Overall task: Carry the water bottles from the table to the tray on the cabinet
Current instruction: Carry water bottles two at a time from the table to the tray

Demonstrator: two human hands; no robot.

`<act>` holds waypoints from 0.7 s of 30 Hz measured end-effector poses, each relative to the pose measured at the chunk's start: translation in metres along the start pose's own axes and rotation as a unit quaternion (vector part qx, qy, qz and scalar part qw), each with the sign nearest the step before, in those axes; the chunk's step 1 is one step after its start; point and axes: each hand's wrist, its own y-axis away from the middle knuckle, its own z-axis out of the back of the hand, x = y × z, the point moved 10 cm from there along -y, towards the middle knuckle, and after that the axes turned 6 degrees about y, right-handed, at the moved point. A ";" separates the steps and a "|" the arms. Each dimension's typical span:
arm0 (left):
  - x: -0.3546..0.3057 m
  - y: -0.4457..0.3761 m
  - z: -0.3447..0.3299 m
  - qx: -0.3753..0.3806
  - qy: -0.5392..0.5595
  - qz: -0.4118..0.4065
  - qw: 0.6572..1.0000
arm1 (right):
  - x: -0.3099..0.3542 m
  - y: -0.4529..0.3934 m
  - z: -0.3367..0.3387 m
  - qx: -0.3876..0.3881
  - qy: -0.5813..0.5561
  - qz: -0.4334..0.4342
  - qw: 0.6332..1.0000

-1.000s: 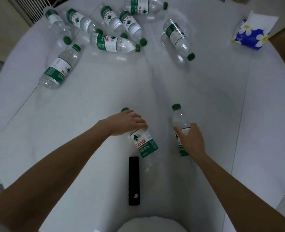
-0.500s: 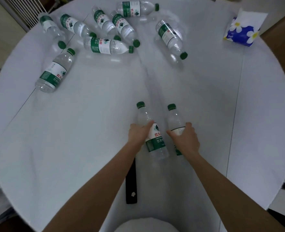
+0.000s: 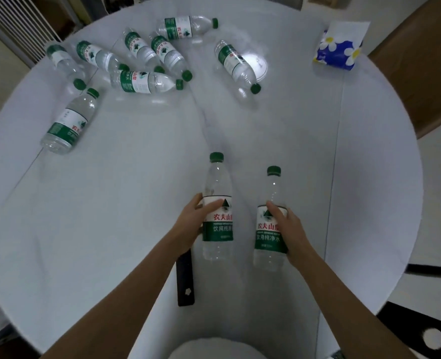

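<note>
My left hand (image 3: 192, 224) grips a clear water bottle (image 3: 218, 218) with a green cap and a green and white label, held upright over the near middle of the round white table (image 3: 115, 198). My right hand (image 3: 290, 234) grips a second bottle (image 3: 270, 229) of the same kind, upright just to the right of the first. Several more bottles lie on their sides at the far left of the table, among them one (image 3: 69, 123) nearest the left edge, one (image 3: 146, 82) in the cluster and one (image 3: 237, 64) apart towards the middle. The tray and cabinet are not in view.
A black remote (image 3: 185, 281) lies on the table under my left forearm. A blue tissue pack with white flowers (image 3: 340, 51) sits at the far right. A brown chair (image 3: 426, 68) stands beyond the right edge, a radiator (image 3: 17, 29) at the far left.
My left hand took hold of a lying bottle and stood it up; both bottles are now raised upright side by side, higher than half a second ago.
</note>
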 end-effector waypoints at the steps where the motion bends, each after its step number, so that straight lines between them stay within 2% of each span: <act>1: 0.002 0.012 -0.005 0.018 0.016 0.005 1.000 | -0.003 0.013 0.002 0.005 -0.018 0.005 1.000; 4: 0.014 0.047 -0.024 0.065 0.037 0.025 0.997 | -0.015 0.057 0.010 -0.004 -0.080 0.003 0.997; 7: 0.041 0.074 -0.036 0.062 0.034 0.053 0.996 | -0.041 0.097 0.021 -0.023 -0.157 -0.005 0.987; 12: 0.070 0.107 -0.066 0.095 -0.109 -0.015 0.989 | -0.085 0.156 0.049 -0.101 -0.246 0.039 0.963; 17: 0.123 0.179 -0.106 0.186 -0.228 -0.030 0.955 | -0.158 0.246 0.078 -0.190 -0.342 0.048 0.919; 21: 0.182 0.246 -0.150 0.292 -0.298 -0.017 0.909 | -0.223 0.340 0.118 -0.289 -0.347 0.060 0.890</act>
